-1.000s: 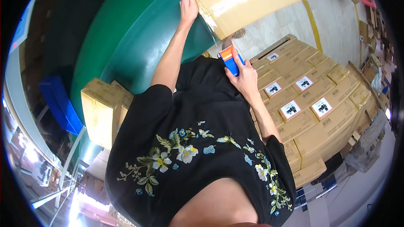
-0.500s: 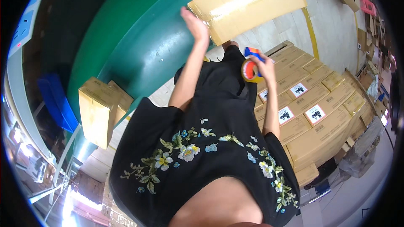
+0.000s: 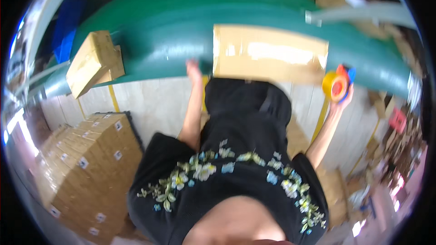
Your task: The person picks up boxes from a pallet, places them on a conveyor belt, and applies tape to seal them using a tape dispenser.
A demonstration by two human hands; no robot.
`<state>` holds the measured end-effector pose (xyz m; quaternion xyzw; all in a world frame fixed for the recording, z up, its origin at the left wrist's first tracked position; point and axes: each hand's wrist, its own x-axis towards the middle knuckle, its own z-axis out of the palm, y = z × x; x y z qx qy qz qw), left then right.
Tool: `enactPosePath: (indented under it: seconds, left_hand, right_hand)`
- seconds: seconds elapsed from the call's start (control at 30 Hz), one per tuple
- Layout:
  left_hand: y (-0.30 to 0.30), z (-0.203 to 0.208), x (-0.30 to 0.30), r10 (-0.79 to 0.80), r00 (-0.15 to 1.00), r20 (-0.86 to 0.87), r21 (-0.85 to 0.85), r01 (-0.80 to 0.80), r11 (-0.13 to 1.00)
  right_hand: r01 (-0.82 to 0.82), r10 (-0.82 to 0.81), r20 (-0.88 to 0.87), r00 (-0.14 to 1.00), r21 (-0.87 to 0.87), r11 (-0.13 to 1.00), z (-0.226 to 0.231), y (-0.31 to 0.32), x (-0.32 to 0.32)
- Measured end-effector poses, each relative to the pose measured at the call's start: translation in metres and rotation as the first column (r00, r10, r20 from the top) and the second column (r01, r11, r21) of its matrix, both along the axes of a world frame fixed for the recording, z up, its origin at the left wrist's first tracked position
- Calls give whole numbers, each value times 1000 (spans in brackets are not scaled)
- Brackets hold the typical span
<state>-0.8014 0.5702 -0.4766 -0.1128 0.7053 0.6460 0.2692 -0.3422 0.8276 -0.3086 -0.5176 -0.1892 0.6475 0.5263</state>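
1. Stack of flat brown cartons (image 3: 86, 168) w/ small white labels sits low on the left, on the pale floor.
2. Smaller brown box (image 3: 93, 61) lies tilted on the green conveyor (image 3: 159, 36), far left, well apart from the hands.
3. Left hand (image 3: 194, 69) reaches up to the near edge of the conveyor, just beside the left end of the large box. Frame is blurred here; can't tell if fingers are spread or together, nor if they touch the box.
4. Large cardboard box (image 3: 268, 54) rests on the conveyor at centre, a glossy tape strip running along its top, between the two hands.
5. Person's black top w/ a flower print fills the near centre; both forearms rise from it.
6. Right hand (image 3: 343, 100) is raised right of the box, fingers curled round a tape dispenser (image 3: 338, 84): yellow roll, red-and-blue frame. Dispenser is held in the air, near the box's right end but clear of it.
7. Far right: cluttered boxes & bits on the floor, too blurred to tell.
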Motion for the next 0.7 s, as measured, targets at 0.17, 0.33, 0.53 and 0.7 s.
enactPosePath:
  seconds: [0.17, 0.33, 0.53, 0.7]
  left_hand:
    - [27, 44, 65, -108, 865, 490, -95, 176, 980]
    - [41, -8, 53, -485, 814, 320, -106, 540, 835]
    - [78, 36, 46, -563, 667, 488, 91, 603, 793]
    - [72, 91, 7, -608, 747, 270, -38, 639, 768]
  right_hand:
    - [-72, 124, -358, 926, 155, 985, -66, 47, 63]
    - [-19, 13, -170, 985, -35, 999, -105, 56, 1]
    - [133, -102, -418, 903, 45, 990, -188, 70, 45]
    - [86, -80, -328, 941, 6, 996, -141, 38, -5]
